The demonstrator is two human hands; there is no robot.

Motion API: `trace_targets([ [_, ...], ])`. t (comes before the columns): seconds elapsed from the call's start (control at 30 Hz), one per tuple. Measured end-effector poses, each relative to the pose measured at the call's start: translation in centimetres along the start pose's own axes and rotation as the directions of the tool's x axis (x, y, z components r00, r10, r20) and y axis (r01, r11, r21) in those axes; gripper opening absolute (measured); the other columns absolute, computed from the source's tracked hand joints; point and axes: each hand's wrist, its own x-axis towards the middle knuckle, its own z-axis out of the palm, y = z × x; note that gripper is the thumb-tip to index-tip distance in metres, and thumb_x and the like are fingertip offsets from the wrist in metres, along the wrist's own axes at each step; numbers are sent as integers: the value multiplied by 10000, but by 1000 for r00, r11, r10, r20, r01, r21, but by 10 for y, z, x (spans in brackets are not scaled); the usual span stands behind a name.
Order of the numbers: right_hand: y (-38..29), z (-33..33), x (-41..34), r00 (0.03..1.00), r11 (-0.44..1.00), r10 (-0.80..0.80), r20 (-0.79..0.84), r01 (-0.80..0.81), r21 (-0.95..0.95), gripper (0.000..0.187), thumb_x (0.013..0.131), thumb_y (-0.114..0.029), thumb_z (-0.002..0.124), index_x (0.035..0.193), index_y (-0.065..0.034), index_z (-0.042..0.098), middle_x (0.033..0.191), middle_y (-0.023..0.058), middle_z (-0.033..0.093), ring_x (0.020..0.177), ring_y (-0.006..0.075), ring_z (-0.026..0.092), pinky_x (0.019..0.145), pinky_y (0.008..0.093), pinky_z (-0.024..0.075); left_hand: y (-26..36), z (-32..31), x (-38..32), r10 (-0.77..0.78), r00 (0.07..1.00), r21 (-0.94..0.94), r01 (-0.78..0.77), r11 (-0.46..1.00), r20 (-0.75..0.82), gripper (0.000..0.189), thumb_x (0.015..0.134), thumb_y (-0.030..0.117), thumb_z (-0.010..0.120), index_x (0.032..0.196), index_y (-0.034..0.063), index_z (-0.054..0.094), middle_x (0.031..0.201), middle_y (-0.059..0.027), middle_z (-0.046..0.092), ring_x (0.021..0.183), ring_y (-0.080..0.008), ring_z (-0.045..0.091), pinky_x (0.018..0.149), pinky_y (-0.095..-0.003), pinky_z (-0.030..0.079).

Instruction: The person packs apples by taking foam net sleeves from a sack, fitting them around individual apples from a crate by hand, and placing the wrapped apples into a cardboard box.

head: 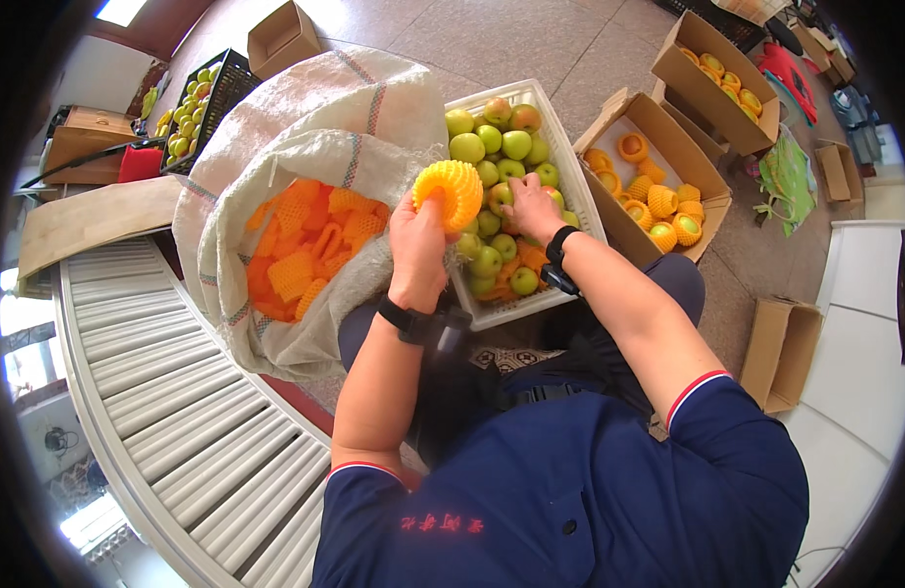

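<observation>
My left hand (421, 250) holds up a yellow foam fruit net (448, 195) between thumb and fingers, beside the mouth of a white woven sack. Inside the sack (394, 95) lie many orange-looking foam nets (291, 275). My right hand (532, 211) reaches into a white plastic crate (581, 195) of green and reddish apples (516, 145), its fingers on an apple (501, 197). More foam nets lie among the apples at the crate's near end. Right of the crate, an open cardboard box (706, 176) contains yellow foam nets, some with green apples inside.
A slatted white surface (195, 411) curves along the left. Behind the sack stand a black crate of apples (235, 77) and a cardboard box (282, 40). Another box with netted fruit (761, 88) is at the upper right; an open carton (780, 353) stands at the lower right.
</observation>
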Motion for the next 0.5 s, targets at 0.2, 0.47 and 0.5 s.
trace_targets([
  [0.2,-1,6,-14,999,999,35,-17,-35,12,541,814,-198,747,1268,-56,488,1331,197,490,1140,390,594,907,478,529,-11,5,4,40,999,24,-40,999,-14,212,1003,215,565,1159,97,646,1012,-17,705,783,-103,657,564,-236,497],
  [0.47,25,4,-58,963,948,-28,-270,111,299,680,725,-170,743,1341,-59,476,1336,223,495,1163,419,562,1004,451,474,-35,8,4,85,996,57,-84,995,-18,170,982,191,604,1028,38,660,808,-9,659,693,-73,572,569,-248,453],
  [0.5,24,1,-65,945,931,-43,-325,156,329,677,719,-172,741,1332,-57,478,1335,225,494,1166,421,557,1022,442,464,-41,7,6,88,996,56,-87,995,-13,170,982,191,604,1028,38,660,808,-9,659,693,-73,572,569,-248,453],
])
